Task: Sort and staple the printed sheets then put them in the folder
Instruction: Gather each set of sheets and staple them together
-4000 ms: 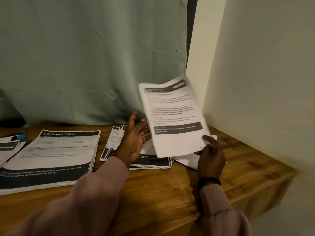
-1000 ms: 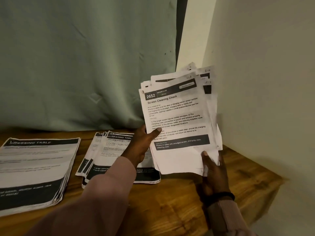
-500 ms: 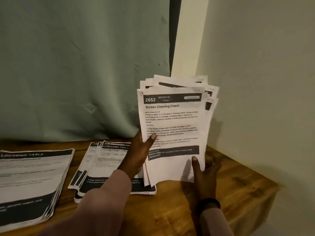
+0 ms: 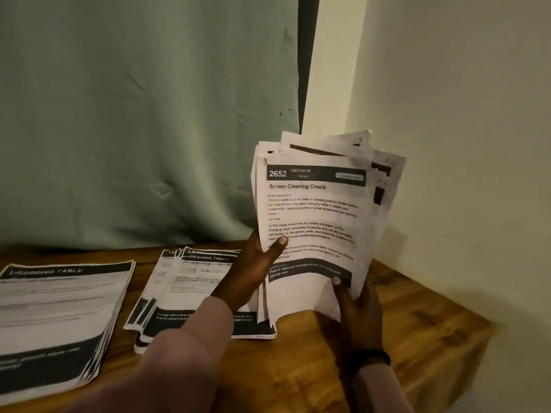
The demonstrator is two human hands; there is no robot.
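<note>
Change: since a second ago you have brought the fanned bundle (image 4: 316, 228) lower, its bottom edge now almost on the desk (image 4: 417, 332).
Left pile: a thick stack (image 4: 56, 317) headed "DRESSING TABLE" lies flat, cut off by the frame edge.
Middle pile: a looser stack (image 4: 190, 281), partly under your left sleeve.
Left hand (image 4: 253, 269): grasps the bundle's left edge, thumb on the front page.
Right hand (image 4: 357, 305): grasps the bottom right corner.
Progress: sorting seems underway; stapling and filing remain.
Hidden: no stapler or folder visible; back sheets unreadable.
</note>
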